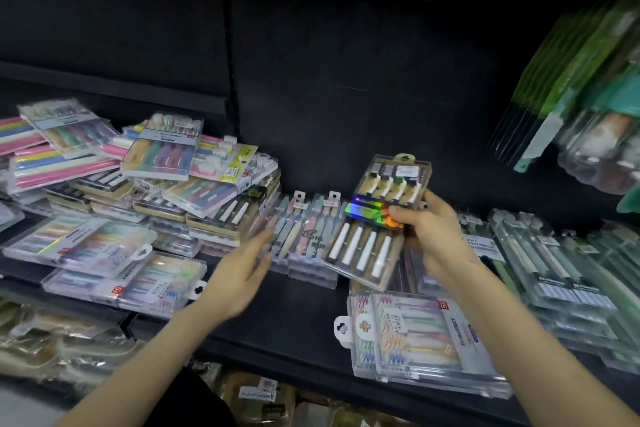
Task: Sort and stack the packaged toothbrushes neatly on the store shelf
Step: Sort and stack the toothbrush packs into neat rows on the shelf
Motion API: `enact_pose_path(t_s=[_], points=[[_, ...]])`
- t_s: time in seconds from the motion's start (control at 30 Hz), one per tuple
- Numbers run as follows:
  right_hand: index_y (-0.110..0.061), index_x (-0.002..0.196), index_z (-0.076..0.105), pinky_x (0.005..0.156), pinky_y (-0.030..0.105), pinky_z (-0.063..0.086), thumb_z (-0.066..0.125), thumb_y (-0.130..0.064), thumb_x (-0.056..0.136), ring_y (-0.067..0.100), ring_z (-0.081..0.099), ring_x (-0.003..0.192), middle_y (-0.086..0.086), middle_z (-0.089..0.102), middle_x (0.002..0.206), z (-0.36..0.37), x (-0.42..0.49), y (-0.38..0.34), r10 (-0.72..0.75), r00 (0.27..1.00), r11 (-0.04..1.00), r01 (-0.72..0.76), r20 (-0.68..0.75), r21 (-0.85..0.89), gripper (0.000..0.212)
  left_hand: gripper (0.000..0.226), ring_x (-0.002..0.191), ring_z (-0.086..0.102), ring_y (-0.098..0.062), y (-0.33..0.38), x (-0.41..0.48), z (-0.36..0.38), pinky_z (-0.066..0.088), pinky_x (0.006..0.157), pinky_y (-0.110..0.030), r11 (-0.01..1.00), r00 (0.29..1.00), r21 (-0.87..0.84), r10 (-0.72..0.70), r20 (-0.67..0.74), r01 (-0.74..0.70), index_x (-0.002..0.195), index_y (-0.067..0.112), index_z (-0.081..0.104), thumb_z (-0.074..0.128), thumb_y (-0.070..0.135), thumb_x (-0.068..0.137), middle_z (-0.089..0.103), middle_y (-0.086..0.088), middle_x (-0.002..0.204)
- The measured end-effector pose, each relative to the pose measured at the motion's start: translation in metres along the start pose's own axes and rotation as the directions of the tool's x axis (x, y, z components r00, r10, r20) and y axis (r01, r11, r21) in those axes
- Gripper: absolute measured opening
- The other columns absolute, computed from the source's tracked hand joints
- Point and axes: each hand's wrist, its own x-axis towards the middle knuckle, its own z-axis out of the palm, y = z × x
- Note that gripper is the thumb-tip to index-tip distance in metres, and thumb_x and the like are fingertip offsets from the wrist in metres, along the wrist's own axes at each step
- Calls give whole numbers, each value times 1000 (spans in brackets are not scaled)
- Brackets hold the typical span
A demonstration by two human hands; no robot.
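- Right hand (427, 232): curled round the right edge of one toothbrush pack (367, 229), thumb across the front on the shiny rainbow band, fingers behind. Firm hold, nothing else in it.
- Held pack: clear hard-plastic case with four white-handled brushes side by side and a hang tab at the top. It was raised above the shelf (294, 315), tilted, with its lower corner over the middle packs.
- Handling, as judged: light and stiff, unlikely to bend. The smooth plastic looks slippery, so a pinch across the long edges near the middle should serve better than the thin tab. Flat faces should stack well if the edges are squared.
- Left hand (239, 274): fingers straight and spread, holding nothing, stretched toward the pastel packs (304, 236). The blur hid whether the fingertips touched them.
- Pastel packs: a short row lying flat at mid-shelf, tabs to the rear, just beside the held pack.
- Loose heap (166, 163): many mixed packs piled crookedly at left, not yet sorted.
- Front packs (415, 333): two clear cases of coloured brushes at the shelf's front edge, right of centre.
- Grey-green packs (554, 270): rows at far right, fairly orderly.
- Green packets (571, 62): hanging upper right, blurred.
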Motion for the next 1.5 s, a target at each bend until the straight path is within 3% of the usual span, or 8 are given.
enact_pose_path(t_s=[0.23,0.57,0.67,0.83,1.17,1.27,1.4,1.5], points=[[-12,114,60,80,53,54,62,2,86,27,72,81,9,73,101,-31,-12,8,76,997,997,-76,-6,6,31,96,131,47,-21,-10,0,12,31,109,-32,907,995,410,66,73,-90,137,9,50,-7,67,87,54,-6,138],[-11,129,53,63,36,58,63,2,84,23,73,86,7,72,108,-46,-26,-5,21,996,998,-26,87,52,47,67,70,62,-20,-6,-63,-23,37,67,-30,886,969,433,227,-98,-164,80,20,76,23,58,96,69,8,79],[-13,126,55,63,35,58,63,1,85,22,73,87,5,73,106,-44,-30,-9,-1,995,999,-4,104,50,44,59,84,60,-27,-1,-59,-29,48,73,-35,917,993,399,41,-107,6,98,14,74,41,62,87,64,-3,88],[-12,122,57,65,38,58,64,2,84,21,73,84,3,74,101,-43,-34,-12,-9,994,999,4,109,50,41,79,112,49,-26,13,-41,-11,40,90,-30,814,947,528,-317,55,242,145,28,34,53,69,80,55,-9,117],[-13,121,58,52,30,56,62,3,85,19,73,78,5,74,100,-73,-36,-17,-70,992,997,67,104,35,40,62,91,61,-22,41,-57,-47,47,71,-25,856,935,383,-347,-71,347,126,22,56,69,53,74,69,-5,103],[-13,125,56,52,29,56,62,3,85,19,73,78,6,73,103,-79,-38,-16,-61,992,997,55,111,53,44,60,63,52,-10,59,-59,-63,35,51,-17,853,946,418,-318,-60,313,124,24,56,68,53,73,59,6,73],[-13,127,55,54,28,56,61,3,86,20,73,80,8,72,106,-86,-40,-14,-54,993,996,47,109,70,45,63,73,53,-13,83,-42,-68,40,61,-22,877,960,391,-270,-80,279,127,25,56,66,54,71,67,1,104],[-15,128,55,55,29,57,62,3,85,21,73,83,7,73,105,-93,-42,-15,-47,994,996,40,99,78,47,61,87,58,-20,95,-13,-53,38,64,-23,917,969,319,-206,-134,239,126,23,56,67,52,74,66,-1,105]])
